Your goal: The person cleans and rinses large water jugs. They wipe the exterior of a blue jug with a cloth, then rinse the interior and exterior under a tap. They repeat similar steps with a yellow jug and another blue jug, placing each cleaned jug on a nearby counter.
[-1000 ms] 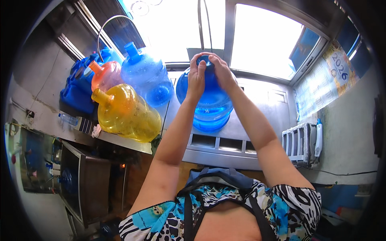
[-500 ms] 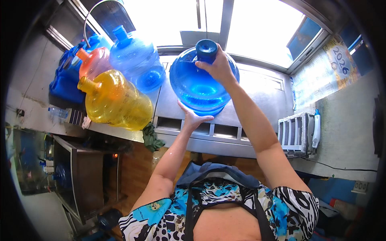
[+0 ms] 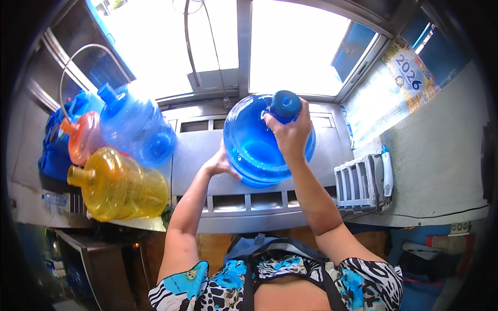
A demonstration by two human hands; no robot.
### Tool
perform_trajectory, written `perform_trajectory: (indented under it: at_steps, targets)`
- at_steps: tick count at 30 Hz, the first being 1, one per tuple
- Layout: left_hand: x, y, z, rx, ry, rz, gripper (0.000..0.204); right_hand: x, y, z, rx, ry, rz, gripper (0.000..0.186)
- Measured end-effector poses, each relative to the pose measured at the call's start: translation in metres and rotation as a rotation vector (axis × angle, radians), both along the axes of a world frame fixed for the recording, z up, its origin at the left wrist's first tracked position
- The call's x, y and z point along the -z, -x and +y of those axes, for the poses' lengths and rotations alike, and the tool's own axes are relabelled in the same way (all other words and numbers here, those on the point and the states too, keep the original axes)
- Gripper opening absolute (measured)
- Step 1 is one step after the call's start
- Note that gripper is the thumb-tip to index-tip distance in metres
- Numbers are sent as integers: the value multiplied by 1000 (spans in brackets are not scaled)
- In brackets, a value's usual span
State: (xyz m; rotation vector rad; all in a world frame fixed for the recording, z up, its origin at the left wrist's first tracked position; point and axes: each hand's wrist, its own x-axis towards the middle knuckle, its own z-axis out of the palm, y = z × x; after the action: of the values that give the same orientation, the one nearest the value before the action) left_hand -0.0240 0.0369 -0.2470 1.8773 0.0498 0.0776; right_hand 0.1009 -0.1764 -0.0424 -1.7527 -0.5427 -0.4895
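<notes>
A large blue water jug (image 3: 251, 150) stands tilted over the metal counter, its dark blue capped neck (image 3: 286, 106) leaning up and to the right. My right hand (image 3: 291, 136) is wrapped round that neck just below the cap. Against the jug's lower left side rests my left hand (image 3: 222, 164), thumb along the near edge and the other fingers partly hidden behind the curve. The jug looks clear blue, and light shines through it.
To the left lie a yellow jug (image 3: 127, 186), a reddish jug (image 3: 84, 137) and a pale blue jug (image 3: 137, 127), with blue containers (image 3: 49, 150) behind. A metal counter (image 3: 194, 155) with slots lies beneath. Right stands a white slatted device (image 3: 355, 184) beside a papered wall.
My view has shifted, moving the counter and the other jugs left and lower. Both hands have stayed on the blue jug, which now sits further right on the counter, its neck leaning more rightward.
</notes>
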Motion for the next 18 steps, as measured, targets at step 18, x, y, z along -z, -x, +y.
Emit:
perform_trajectory:
  at_steps: [18]
  targets:
    - [-9, -71, -165, -374, 167, -22, 173, -4, -93, -84, -269, -112, 262, 50]
